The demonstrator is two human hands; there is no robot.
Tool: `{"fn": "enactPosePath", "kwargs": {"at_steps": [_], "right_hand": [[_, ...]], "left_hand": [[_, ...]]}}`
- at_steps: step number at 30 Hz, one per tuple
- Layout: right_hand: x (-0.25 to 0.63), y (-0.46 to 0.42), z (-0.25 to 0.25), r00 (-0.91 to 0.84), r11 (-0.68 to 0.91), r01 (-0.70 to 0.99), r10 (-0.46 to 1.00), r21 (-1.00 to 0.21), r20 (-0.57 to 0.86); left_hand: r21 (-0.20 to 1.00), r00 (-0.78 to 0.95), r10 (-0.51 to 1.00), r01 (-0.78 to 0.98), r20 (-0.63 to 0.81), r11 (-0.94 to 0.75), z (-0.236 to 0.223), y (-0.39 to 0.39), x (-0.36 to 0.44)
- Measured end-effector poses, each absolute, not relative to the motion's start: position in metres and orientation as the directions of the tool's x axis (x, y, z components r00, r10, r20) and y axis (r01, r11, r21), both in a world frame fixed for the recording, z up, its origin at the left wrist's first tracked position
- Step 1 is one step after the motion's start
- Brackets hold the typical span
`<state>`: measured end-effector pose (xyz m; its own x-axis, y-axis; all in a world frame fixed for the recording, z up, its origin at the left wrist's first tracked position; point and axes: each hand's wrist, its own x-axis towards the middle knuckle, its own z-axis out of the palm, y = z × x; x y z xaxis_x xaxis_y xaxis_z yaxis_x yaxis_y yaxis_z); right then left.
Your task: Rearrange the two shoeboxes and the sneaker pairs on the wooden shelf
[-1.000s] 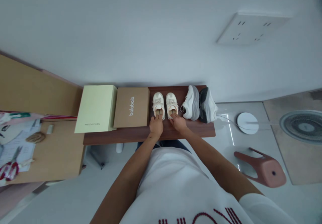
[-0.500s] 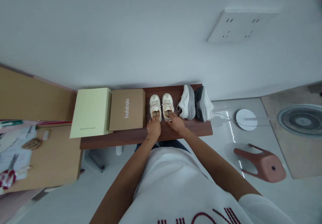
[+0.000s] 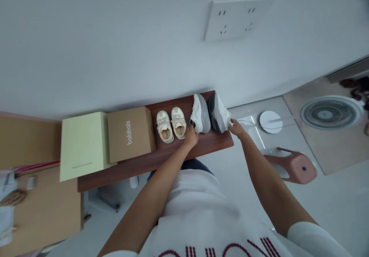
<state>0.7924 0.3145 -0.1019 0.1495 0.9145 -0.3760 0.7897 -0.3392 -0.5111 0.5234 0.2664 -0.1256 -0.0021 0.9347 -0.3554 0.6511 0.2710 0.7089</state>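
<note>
A pair of large white-and-grey sneakers lies on its sides at the right end of the brown wooden shelf, soles facing each other. My left hand grips the left sneaker at its ankle opening, the fingertips partly hidden. On the other side, my right hand has its fingers closed on the opening edge of the right sneaker, which shows a dark sole. Just left of these, two small cream sneakers stand upright: one small shoe and the other small shoe, untouched.
A brown "balabala" shoebox and a pale yellow box occupy the shelf's left part. Cardboard with papers lies lower left. On the right are a pink stool and a standing fan. A wall with a socket plate rises behind.
Both hands have left the small cream shoes and moved right onto the large sneakers. The cream shoes stay standing side by side. The view has shifted and tilted.
</note>
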Motion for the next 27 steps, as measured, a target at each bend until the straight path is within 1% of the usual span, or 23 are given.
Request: {"fn": "enactPosePath", "kwargs": {"at_steps": [2,4,8,11,13,15,17,20,23,27], "right_hand": [[0.797,0.316,-0.107,0.082,-0.350,0.798,0.870,-0.490,-0.487],[0.798,0.317,-0.108,0.026,-0.332,0.820,0.836,-0.467,-0.549],[0.802,0.322,-0.102,-0.033,-0.226,0.861,0.869,-0.456,-0.493],[0.807,0.326,-0.092,-0.151,-0.034,0.899,0.912,-0.437,-0.381],[0.805,0.328,-0.084,-0.225,0.101,0.916,0.931,-0.389,-0.289],[0.799,0.328,-0.076,-0.267,0.182,0.927,0.933,-0.327,-0.240],[0.789,0.327,-0.069,-0.298,0.232,0.935,0.923,-0.267,-0.242],[0.770,0.322,-0.061,-0.312,0.262,0.944,0.905,-0.199,-0.288],[0.755,0.317,-0.059,-0.305,0.263,0.950,0.894,-0.166,-0.327],[0.742,0.313,-0.060,-0.301,0.268,0.953,0.887,-0.138,-0.349]], "left_hand": [[0.670,-0.003,0.917,0.682,-0.400,0.294,-0.130,0.276,0.528],[0.655,0.013,0.909,0.698,-0.417,0.291,-0.130,0.283,0.531],[0.657,0.047,0.927,0.718,-0.373,0.228,-0.123,0.286,0.533],[0.652,0.069,0.958,0.746,-0.279,0.137,-0.114,0.284,0.534],[0.625,0.087,0.969,0.777,-0.232,0.080,-0.106,0.283,0.536],[0.583,0.112,0.970,0.812,-0.216,0.036,-0.098,0.283,0.539],[0.536,0.143,0.963,0.844,-0.230,0.002,-0.089,0.283,0.544],[0.469,0.195,0.945,0.882,-0.262,-0.052,-0.078,0.282,0.553],[0.411,0.220,0.930,0.908,-0.293,-0.086,-0.072,0.280,0.558],[0.366,0.243,0.917,0.923,-0.317,-0.117,-0.071,0.280,0.557]]}}
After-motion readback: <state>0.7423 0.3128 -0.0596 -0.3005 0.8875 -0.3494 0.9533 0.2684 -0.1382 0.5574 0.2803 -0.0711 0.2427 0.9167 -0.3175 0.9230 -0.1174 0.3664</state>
